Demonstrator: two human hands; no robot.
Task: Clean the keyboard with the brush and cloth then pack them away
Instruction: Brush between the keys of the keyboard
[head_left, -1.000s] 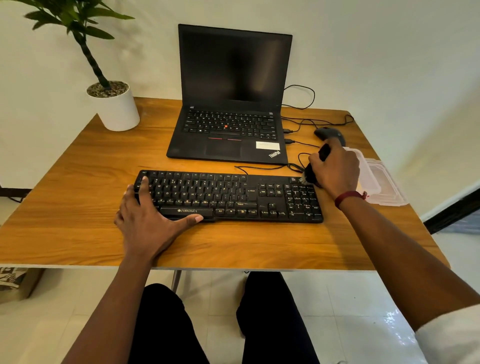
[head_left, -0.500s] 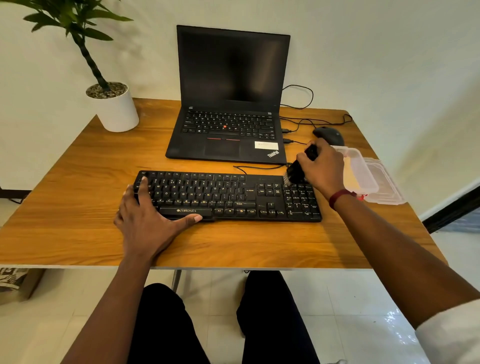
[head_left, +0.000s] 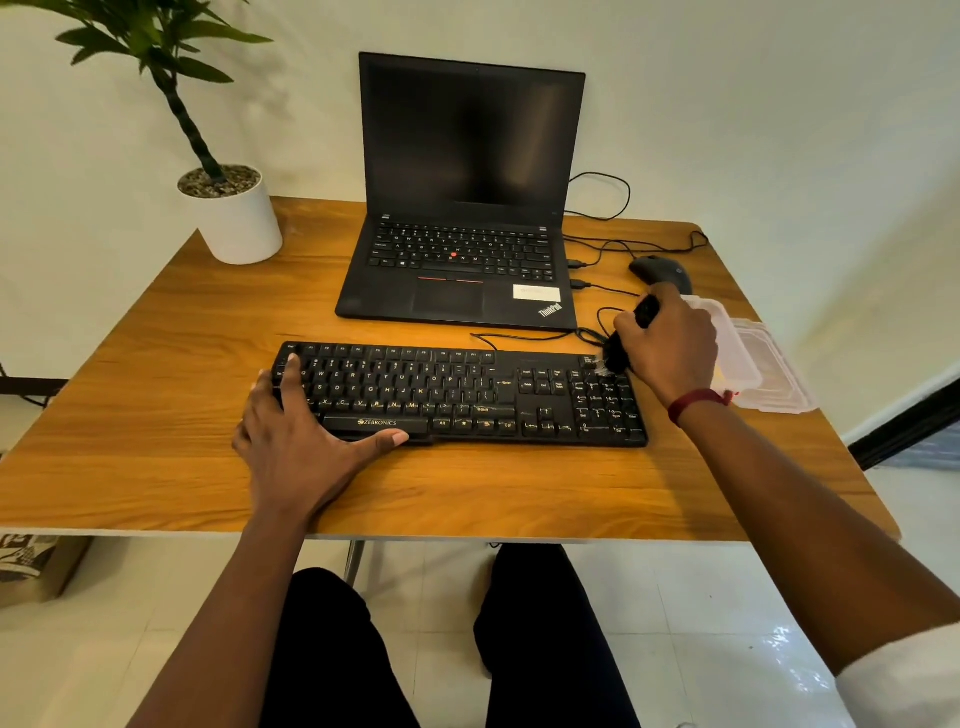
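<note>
A black keyboard (head_left: 467, 395) lies across the middle of the wooden table (head_left: 156, 364). My left hand (head_left: 298, 441) rests flat on its left end, fingers spread over the keys and thumb along the front edge. My right hand (head_left: 670, 348) grips a black brush (head_left: 621, 345), whose bristles touch the keyboard's top right corner above the number pad. A clear plastic container (head_left: 737, 353) sits just right of that hand, partly hidden by it. I see no cloth.
An open black laptop (head_left: 467, 208) stands behind the keyboard. A black mouse (head_left: 660, 273) and cables lie at the back right. The container's lid (head_left: 779, 374) lies by the table's right edge. A potted plant (head_left: 234, 213) stands at the back left.
My right hand has swept the brush over the keyboard's right end: up and left off the number pad, then back right to the top corner. The left hand has stayed in place.
</note>
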